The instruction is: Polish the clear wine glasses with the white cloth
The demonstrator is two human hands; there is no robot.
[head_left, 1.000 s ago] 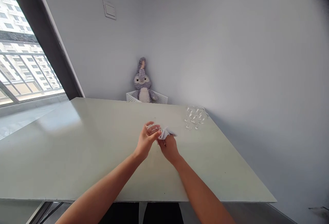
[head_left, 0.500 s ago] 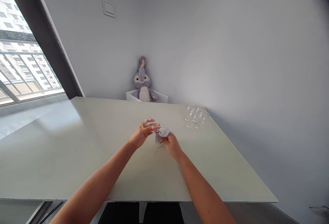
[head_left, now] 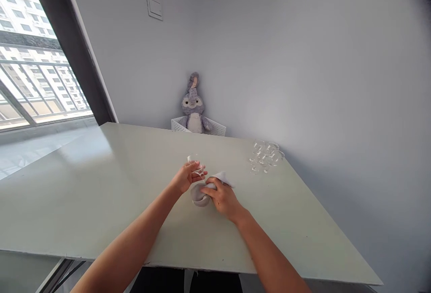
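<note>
1 pale table (head_left: 84,203) | 1 white basket (head_left: 218,129) holding 1 plush toy (head_left: 193,109) | several glasses (head_left: 266,153) clustered far right, overlapping, count unclear | right hand (head_left: 222,196): fingers bunched on 1 cloth (head_left: 199,191) | left hand (head_left: 185,177): fingers curled round 1 clear glass (head_left: 193,158) over mid-table, cloth at its near end

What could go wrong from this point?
Slipping: the left grip holds a clear glass over the table, so a loose hold might let it drop.

Strain: the right grip has a cloth bunched at the glass's near end; a hard twist could perhaps crack it.

Knocking, less likely: the grouped glasses stand close together near the table's right edge, so a bump could topple several.
</note>
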